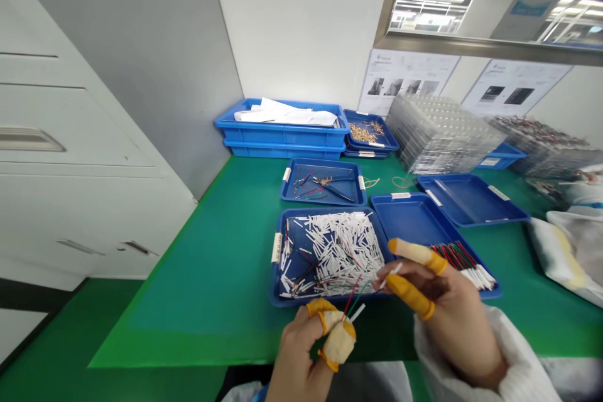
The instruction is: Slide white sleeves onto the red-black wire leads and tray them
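My left hand (325,336), with yellow finger cots on it, pinches a thin wire assembly (352,297). Red and green wires and a white tube end stick up from between its thumb and forefinger. To the right, my right hand (426,292) also wears finger cots and grips a short white tube (392,275) at its fingertips. Both hands hover by the near edge of a blue tray (277,279) full of cut white tubes (346,245), with a few loose wires among them. Finished-looking red and green wires with white sleeves (466,267) lie in the tray beyond my right hand.
A smaller tray (325,166) holds pliers (334,188) and loose wires. Behind stand stacked blue bins (282,135) with white sheets, a tray of brass-coloured parts (365,132) and stacked clear plastic trays (438,129). A person's sleeve (579,239) shows at far right.
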`<move>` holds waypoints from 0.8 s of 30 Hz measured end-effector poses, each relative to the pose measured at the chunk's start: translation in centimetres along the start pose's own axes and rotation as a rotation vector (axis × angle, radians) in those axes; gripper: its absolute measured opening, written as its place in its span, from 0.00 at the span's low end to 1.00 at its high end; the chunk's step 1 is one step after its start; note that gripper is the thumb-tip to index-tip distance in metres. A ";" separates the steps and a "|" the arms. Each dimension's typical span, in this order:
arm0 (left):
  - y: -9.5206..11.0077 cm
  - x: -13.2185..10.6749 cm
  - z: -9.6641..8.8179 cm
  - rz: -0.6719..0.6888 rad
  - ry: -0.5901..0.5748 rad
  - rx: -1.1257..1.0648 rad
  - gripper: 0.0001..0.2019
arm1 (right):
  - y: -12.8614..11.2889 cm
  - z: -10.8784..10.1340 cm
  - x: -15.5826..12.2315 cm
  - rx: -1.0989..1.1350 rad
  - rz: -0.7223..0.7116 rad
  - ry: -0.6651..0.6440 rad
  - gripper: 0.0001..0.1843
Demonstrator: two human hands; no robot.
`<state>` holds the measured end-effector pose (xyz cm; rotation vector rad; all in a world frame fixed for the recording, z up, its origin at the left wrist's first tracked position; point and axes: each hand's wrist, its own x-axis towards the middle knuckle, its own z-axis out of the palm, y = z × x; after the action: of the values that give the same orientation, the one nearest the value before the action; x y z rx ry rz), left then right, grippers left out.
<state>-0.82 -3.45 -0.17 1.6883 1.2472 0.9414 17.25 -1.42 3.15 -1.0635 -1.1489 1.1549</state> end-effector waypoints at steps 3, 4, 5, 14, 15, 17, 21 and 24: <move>0.7 0.0 0.0 0.024 0.048 -0.002 0.13 | -1.0 -0.1 0.5 -0.010 -0.075 0.060 0.11; 0.9 0.0 -0.1 0.039 0.062 0.003 0.13 | -1.2 0.0 0.6 -0.010 -0.088 0.060 0.11; 1.0 0.0 -0.1 0.050 0.068 0.010 0.14 | -1.4 0.1 0.6 -0.012 -0.097 0.057 0.10; 0.5 -0.2 0.1 0.057 0.010 0.077 0.14 | -1.6 0.5 0.0 -0.139 -0.092 -0.018 0.10; 0.5 -0.2 0.1 0.076 0.026 0.083 0.14 | -1.6 0.4 0.0 -0.181 -0.083 -0.051 0.11; 0.5 -0.2 0.1 0.123 0.068 0.093 0.15 | -1.7 0.2 -0.1 -0.290 -0.071 -0.130 0.11; 0.7 -0.2 0.2 0.200 0.110 0.097 0.16 | -2.2 -0.3 0.1 -0.415 -0.051 -0.168 0.09; 0.7 -0.2 0.3 0.208 0.125 0.104 0.16 | -2.4 -0.3 0.4 -0.313 -0.070 -0.124 0.13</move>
<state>-0.36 -3.81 0.29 1.8928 1.2371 1.1377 17.80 -1.32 5.49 -1.1889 -1.4885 1.0177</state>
